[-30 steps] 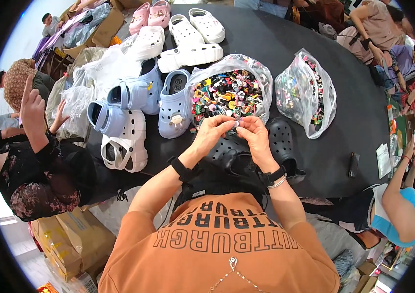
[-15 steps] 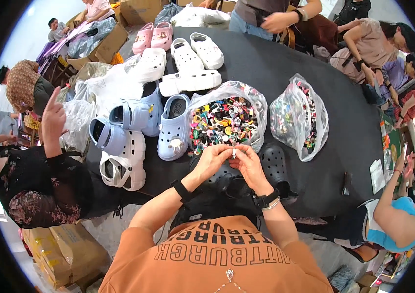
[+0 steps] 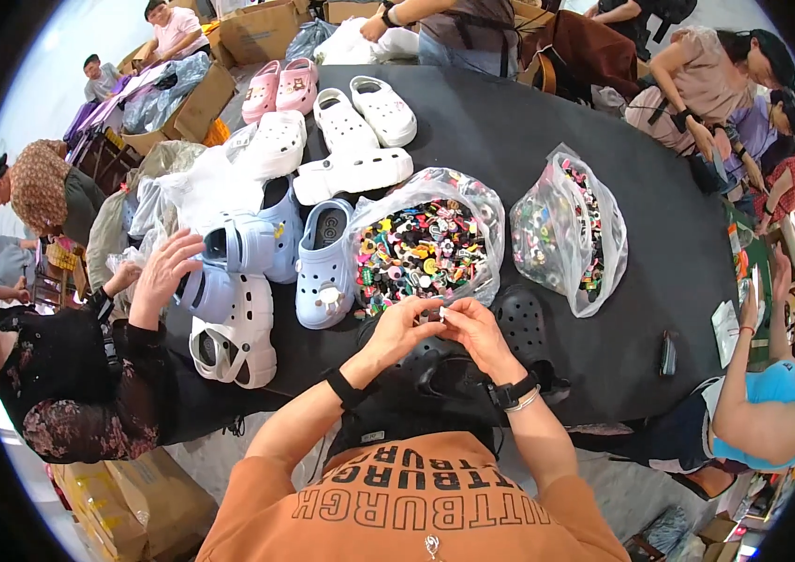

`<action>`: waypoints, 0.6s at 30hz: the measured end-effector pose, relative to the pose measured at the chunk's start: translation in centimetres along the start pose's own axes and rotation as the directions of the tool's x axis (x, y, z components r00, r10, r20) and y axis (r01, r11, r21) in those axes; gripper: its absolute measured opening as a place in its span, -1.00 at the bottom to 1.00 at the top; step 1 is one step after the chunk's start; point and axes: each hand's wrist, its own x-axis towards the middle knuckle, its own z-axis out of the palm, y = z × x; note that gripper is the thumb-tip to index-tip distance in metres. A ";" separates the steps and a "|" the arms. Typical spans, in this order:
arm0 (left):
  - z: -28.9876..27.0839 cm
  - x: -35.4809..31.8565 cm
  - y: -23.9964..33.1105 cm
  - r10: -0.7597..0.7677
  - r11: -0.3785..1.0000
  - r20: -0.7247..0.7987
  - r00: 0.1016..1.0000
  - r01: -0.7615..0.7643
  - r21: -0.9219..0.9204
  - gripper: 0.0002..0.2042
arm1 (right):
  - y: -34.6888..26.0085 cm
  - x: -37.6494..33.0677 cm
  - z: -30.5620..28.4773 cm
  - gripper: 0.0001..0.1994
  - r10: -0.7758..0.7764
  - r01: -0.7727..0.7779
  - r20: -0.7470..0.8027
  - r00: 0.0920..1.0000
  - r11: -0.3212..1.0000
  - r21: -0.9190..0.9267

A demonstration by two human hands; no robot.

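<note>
Black-topped and broad, a bench point(image 3: 622, 375) across the middle of the view. At its near side, an orange-brown T-shirt point(image 3: 369, 543) on the person; to the left, a co-worker in a black flowered top point(image 3: 79, 421), one co-worker's hand point(image 3: 166, 272) raised at the bench's left side. Near the centre of the bench, an open clear plastic bag point(image 3: 472, 190) full of multicoloured shoe charms point(image 3: 426, 248); well apart on its right, a second clear bag point(image 3: 547, 244) with more of the same. Just left of the open bag, a single light blue clog point(image 3: 323, 276), then other light blue clogs point(image 3: 238, 245) overlapping a white clog point(image 3: 246, 332). Farther off, several more white clogs point(image 3: 355, 175) and, by the far edge, a pink pair point(image 3: 296, 86). Close to the near edge, two black clogs point(image 3: 521, 323), one partly hidden below the hands. Right hand point(image 3: 480, 335) with thumb and forefinger pinched on a small white piece point(image 3: 442, 312), held between both hands at the open bag's near rim. Left hand point(image 3: 396, 335) with fingertips drawn together right beside it, a grip there too small to tell.
</note>
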 end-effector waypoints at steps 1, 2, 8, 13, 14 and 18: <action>0.0 0.3 0.2 0.049 0.984 -0.018 0.999 -0.045 0.175 -0.70 | -0.2 0.3 -0.1 -0.82 -0.005 0.006 0.015 1.000 0.999 -0.054; -0.1 0.6 0.2 0.100 0.935 -0.026 0.995 -0.085 0.345 -0.69 | -0.3 0.6 0.1 -0.82 -0.003 0.004 0.013 1.000 0.999 -0.050; -1.3 2.4 -1.5 -0.142 0.990 -0.088 0.986 0.143 0.008 -0.72 | -1.8 4.3 -0.8 -0.71 -0.102 0.050 -0.189 0.977 0.964 -0.260; -1.9 2.7 -2.2 -0.237 0.971 -0.072 0.969 0.237 -0.017 -0.69 | -1.5 11.8 -3.4 -0.62 -0.456 0.183 -0.229 0.860 0.695 -0.695; -1.8 2.7 -2.2 -0.244 0.970 -0.070 0.967 0.243 -0.018 -0.69 | -1.1 12.9 -4.1 -0.61 -0.625 0.254 -0.115 0.772 0.469 -0.846; -2.5 2.5 -3.0 -0.264 0.963 -0.089 0.960 0.257 -0.087 -0.70 | -1.9 12.7 -3.8 -0.73 -0.654 0.133 -0.052 0.754 0.229 -0.964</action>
